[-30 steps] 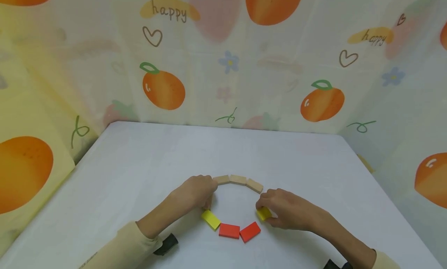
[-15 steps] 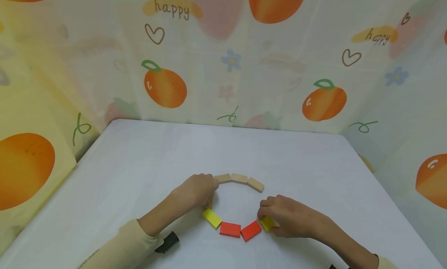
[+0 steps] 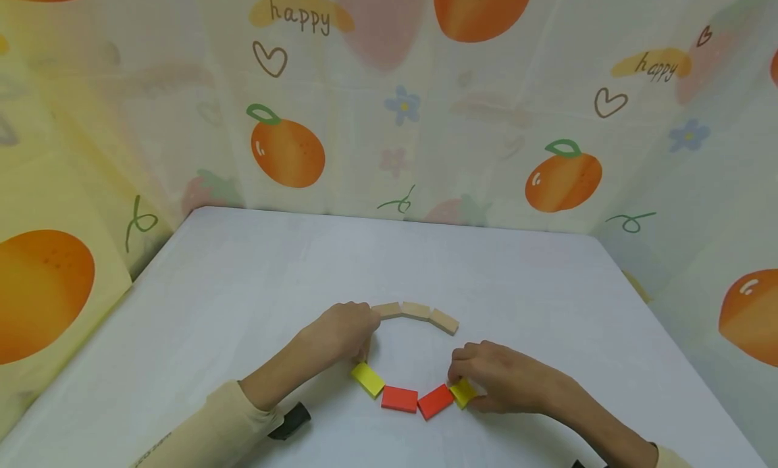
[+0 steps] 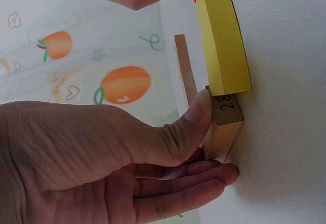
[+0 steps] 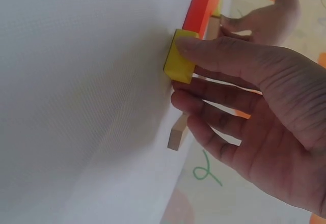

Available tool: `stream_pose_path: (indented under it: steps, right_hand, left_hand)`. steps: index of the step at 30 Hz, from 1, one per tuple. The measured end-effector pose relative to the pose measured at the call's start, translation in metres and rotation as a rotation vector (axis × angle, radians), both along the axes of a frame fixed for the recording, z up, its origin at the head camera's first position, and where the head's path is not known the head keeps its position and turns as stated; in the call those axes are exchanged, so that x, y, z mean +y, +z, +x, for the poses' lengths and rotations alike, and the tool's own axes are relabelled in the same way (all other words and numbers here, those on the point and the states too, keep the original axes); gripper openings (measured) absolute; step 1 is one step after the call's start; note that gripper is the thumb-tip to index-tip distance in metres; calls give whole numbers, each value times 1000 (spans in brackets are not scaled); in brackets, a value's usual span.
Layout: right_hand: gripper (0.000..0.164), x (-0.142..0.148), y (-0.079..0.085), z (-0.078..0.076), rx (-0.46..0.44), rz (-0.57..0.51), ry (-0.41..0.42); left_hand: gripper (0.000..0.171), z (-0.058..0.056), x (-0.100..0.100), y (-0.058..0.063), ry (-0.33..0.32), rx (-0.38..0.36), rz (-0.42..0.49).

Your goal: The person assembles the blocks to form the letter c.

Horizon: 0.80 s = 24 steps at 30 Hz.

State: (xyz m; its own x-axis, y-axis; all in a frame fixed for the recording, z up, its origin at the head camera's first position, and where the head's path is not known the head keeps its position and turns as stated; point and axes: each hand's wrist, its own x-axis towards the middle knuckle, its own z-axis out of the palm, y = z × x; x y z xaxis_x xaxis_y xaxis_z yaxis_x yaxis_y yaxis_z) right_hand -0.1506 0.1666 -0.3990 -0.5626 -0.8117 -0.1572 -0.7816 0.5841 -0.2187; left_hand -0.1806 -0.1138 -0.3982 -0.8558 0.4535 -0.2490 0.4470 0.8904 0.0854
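Note:
My left hand (image 3: pixel 342 329) pinches a plain wooden block (image 4: pixel 224 135), marked "28" on its end, between thumb and fingers at the left of a ring of blocks. A yellow block (image 4: pixel 220 40) lies against that marked end. On the ring's right side my right hand (image 3: pixel 501 377) pinches another yellow block (image 5: pixel 181 56), thumb on one face and fingers behind. Its near end meets a red block (image 3: pixel 435 402), and a second red block (image 3: pixel 399 399) lies beside that one. Part of each held block is hidden by fingers.
Three plain wooden blocks (image 3: pixel 416 310) form the far arc of the ring. A gap lies between them and the right hand. The white table (image 3: pixel 273 265) has patterned cloth (image 3: pixel 401 164) behind it. A dark band (image 3: pixel 290 422) shows by the left sleeve.
My right hand has moved nearer and slightly right with the yellow block, bringing it up to the red block's end. My left hand has stayed on the wooden block.

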Motion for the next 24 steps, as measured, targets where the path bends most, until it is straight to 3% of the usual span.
stream_pose_path:
  steps: [6,11,16,20,24]
  right_hand:
    - [31,1,0,-1,7,3,4]
    - [41,7,8,-2,9,2,-41]
    - [41,17,15,-6,-28,-19,-166]
    - [50,22,23,-12,-94,-30,-290]
    - [44,30,29,-20,-96,-51,-368]
  left_hand:
    - [32,-1,-1,-1,18,-29,9]
    - [23,-4,-6,-1,49,-84,61]
    - [13,-4,-12,0,86,-150,109]
    - [19,-5,-14,1,117,-164,136]
    - [24,-6,-21,3,147,-106,169]
